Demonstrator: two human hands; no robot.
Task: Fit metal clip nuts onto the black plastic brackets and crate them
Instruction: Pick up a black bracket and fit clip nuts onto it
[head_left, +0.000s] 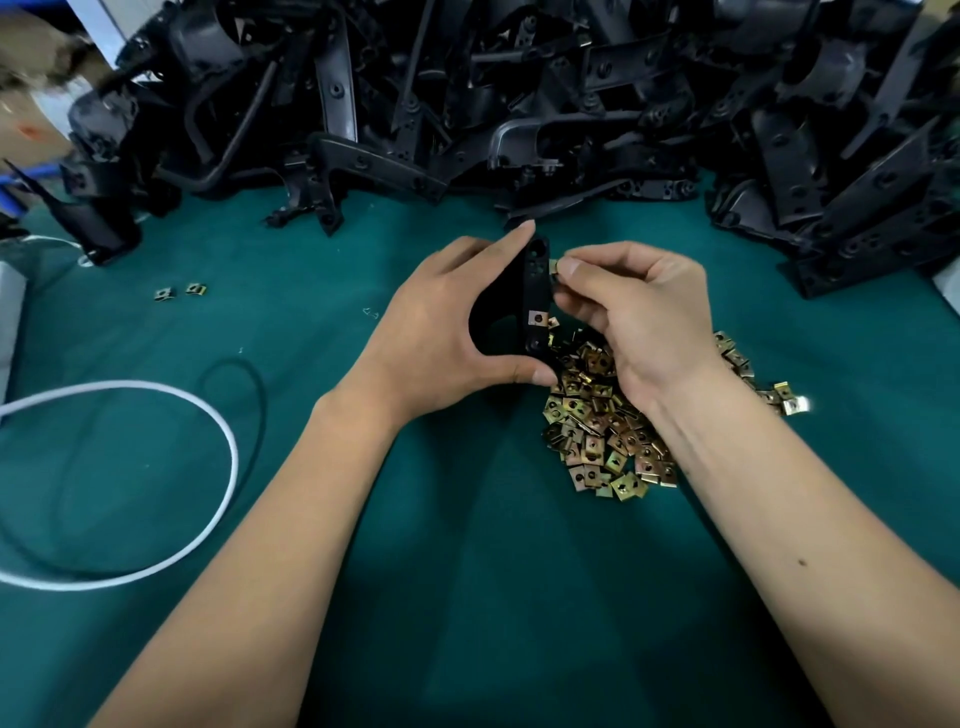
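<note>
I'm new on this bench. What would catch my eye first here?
At centre, the left hand holds a black bracket upright while the right hand pinches a clip nut at its edge. Under the right hand lies a heap of brass-coloured clip nuts; behind, a bracket pile.

Beyond your left hand (436, 332) and right hand (644, 317), a heap of black brackets (519, 93) is walling off the far side. Loose clip nuts (602, 431) are crowding under your right wrist. Bare green mat (493, 597) is lying open between your forearms; left of them, a white cable (208, 415) is looping across.
</note>
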